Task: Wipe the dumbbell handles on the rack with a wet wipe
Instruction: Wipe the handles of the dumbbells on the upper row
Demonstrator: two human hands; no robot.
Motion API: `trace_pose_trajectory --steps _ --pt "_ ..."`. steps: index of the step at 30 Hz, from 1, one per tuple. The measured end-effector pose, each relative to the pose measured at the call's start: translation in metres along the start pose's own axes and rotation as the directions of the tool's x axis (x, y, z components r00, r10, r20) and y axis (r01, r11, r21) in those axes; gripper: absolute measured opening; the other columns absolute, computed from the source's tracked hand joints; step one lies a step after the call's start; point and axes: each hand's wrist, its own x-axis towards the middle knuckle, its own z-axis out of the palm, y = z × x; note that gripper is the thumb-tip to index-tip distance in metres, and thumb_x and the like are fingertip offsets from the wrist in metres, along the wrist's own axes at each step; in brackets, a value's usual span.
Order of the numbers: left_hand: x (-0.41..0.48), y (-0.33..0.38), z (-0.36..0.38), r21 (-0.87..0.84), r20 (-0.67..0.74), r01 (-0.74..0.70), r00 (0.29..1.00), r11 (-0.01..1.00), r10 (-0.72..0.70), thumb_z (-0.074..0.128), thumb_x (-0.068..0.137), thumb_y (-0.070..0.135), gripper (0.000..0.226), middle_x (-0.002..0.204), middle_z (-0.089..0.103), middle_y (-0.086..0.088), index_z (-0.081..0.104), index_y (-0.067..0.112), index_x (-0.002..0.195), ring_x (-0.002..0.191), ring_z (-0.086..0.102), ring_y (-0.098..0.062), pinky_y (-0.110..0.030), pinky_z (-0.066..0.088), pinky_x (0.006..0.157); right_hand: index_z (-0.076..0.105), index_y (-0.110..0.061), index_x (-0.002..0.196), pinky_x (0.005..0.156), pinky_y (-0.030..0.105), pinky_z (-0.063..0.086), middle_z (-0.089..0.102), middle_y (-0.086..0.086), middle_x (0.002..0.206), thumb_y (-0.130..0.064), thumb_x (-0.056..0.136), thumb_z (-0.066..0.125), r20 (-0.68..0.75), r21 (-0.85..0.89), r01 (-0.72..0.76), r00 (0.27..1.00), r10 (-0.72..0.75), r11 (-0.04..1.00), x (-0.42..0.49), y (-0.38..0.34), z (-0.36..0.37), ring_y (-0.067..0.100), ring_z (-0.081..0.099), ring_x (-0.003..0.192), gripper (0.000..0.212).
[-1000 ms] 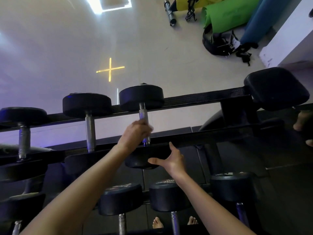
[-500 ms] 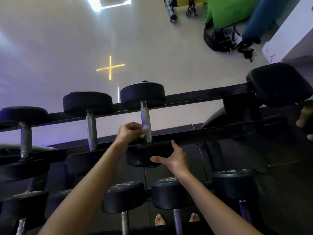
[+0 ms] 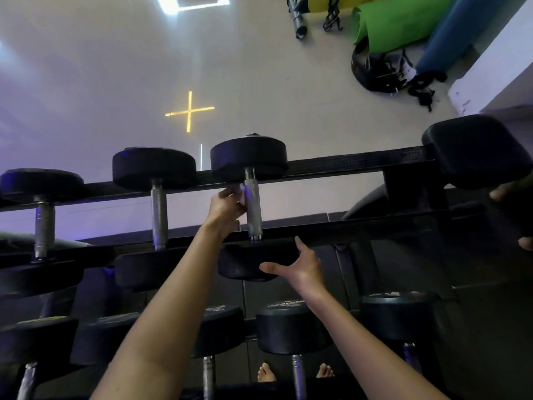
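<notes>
A pale, smooth floor [image 3: 86,82] fills the upper half of the view. Across it, from nine o'clock to three o'clock, runs a black metal two-rail dumbbell rack [image 3: 346,164], with a lower tier of dumbbells showing along the six o'clock edge. On the upper tier lie three dumbbells side by side, each with round black rubber heads and a knurled steel bar bridging the two rails. A rolled green exercise mat [image 3: 398,21] and a rolled blue exercise mat [image 3: 458,33] lie on the floor at one o'clock, touching each other.

The rightmost of the three, the black-headed dumbbell being wiped [image 3: 248,157], sits near the middle of the view, its far head on the back rail and its near head under the front rail. The right hand [image 3: 302,265] is at that near head's four o'clock side, thumb and fingers spread wide and straight, cupping the head's edge without gripping. The left hand [image 3: 226,207] is at nine o'clock of the knurled steel handle [image 3: 253,206], fingers curled round a small white wet wipe [image 3: 241,194] and pressing it against the handle's upper part, just below the far head.

A yellow cross of light [image 3: 189,111] lies on the floor at eleven o'clock of that dumbbell. Bare toes [image 3: 266,373] show at six o'clock.
</notes>
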Motion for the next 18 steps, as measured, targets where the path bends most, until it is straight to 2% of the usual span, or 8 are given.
trace_pose_trajectory --steps 2,5,7,9,10,12,15,18 --pt "-0.001 -0.002 0.011 0.003 -0.075 -0.059 0.995 0.998 0.059 0.051 0.095 0.007 0.013 0.079 0.058 -0.011 0.064 0.005 0.093 0.075 0.055 -0.024 -0.034 0.053 0.076 0.02 -0.018 0.149 0.105 0.039 0.037 0.037 0.01 0.148 -0.048 0.056 0.084 -0.003 -0.005 -0.001 1.0 0.001 1.0 0.001 0.002 0.0 0.026 0.029 0.139 0.117" --pt "-0.026 -0.015 -0.001 0.324 -0.08 -0.15 0.979 0.934 0.186 0.068 0.086 0.017 0.017 0.07 0.066 -0.004 0.071 0.004 0.096 0.062 0.059 -0.013 -0.031 0.055 0.072 0.021 -0.017 0.149 0.104 0.038 0.037 0.039 0.01 0.147 -0.048 0.055 0.084 0.002 -0.011 -0.007 1.0 0.007 1.0 0.003 0.002 0.0 0.026 0.031 0.138 0.117" --pt "-0.05 -0.018 -0.008 0.554 0.069 -0.319 0.938 0.769 0.339 0.071 0.083 0.019 0.014 0.079 0.072 -0.001 0.074 0.009 0.093 0.068 0.064 -0.006 -0.018 0.053 0.072 0.022 -0.016 0.149 0.105 0.036 0.036 0.04 0.01 0.146 -0.047 0.054 0.085 0.003 -0.001 -0.008 1.0 0.008 1.0 0.003 0.001 0.0 0.025 0.033 0.137 0.118" --pt "-0.051 -0.01 -0.003 0.666 0.262 -0.537 0.818 0.518 0.512 0.066 0.087 0.016 0.016 0.093 0.072 0.002 0.073 0.01 0.099 0.08 0.065 -0.002 -0.005 0.045 0.074 0.022 -0.015 0.148 0.104 0.035 0.037 0.041 0.009 0.146 -0.047 0.054 0.085 0.005 0.01 -0.003 1.0 0.003 1.0 0.003 0.001 0.0 0.024 0.035 0.137 0.118" --pt "-0.042 -0.002 0.001 0.692 0.371 -0.622 0.741 0.366 0.559 0.063 0.089 0.015 0.017 0.101 0.071 0.002 0.072 0.011 0.102 0.088 0.065 -0.006 -0.007 0.044 0.079 0.022 -0.014 0.149 0.104 0.034 0.037 0.041 0.009 0.146 -0.046 0.054 0.086 0.006 0.014 -0.003 1.0 0.002 1.0 0.003 0.001 0.0 0.024 0.035 0.137 0.118" --pt "-0.021 0.009 0.007 0.672 0.627 -0.74 0.593 0.035 0.506 0.06 0.09 0.015 0.014 0.107 0.07 -0.002 0.072 0.011 0.098 0.101 0.064 -0.017 -0.024 0.047 0.089 0.021 -0.014 0.149 0.105 0.035 0.036 0.039 0.009 0.147 -0.045 0.056 0.085 0.015 0.02 -0.006 1.0 0.006 1.0 0.003 0.001 -0.001 0.024 0.033 0.138 0.117" --pt "0.008 0.003 0.006 0.442 0.896 -0.728 0.381 -0.523 0.226 0.074 0.078 0.014 0.006 0.082 0.07 -0.002 0.07 0.017 0.074 0.09 0.066 -0.024 -0.036 0.047 0.096 0.019 -0.015 0.149 0.107 0.036 0.034 0.037 0.009 0.148 -0.047 0.057 0.084 0.027 0.008 -0.001 1.0 0.001 1.0 0.002 0.001 -0.001 0.025 0.031 0.139 0.117" --pt "0.0 0.001 0.002 0.256 0.934 -0.733 0.356 -0.63 -0.035 0.076 0.074 0.018 0.008 0.074 0.067 0.002 0.069 0.02 0.071 0.08 0.066 -0.02 -0.04 0.046 0.099 0.019 -0.014 0.149 0.107 0.035 0.034 0.038 0.009 0.147 -0.047 0.058 0.084 0.03 0.004 0.008 1.0 -0.008 1.0 0.002 0.002 -0.003 0.025 0.031 0.138 0.116"
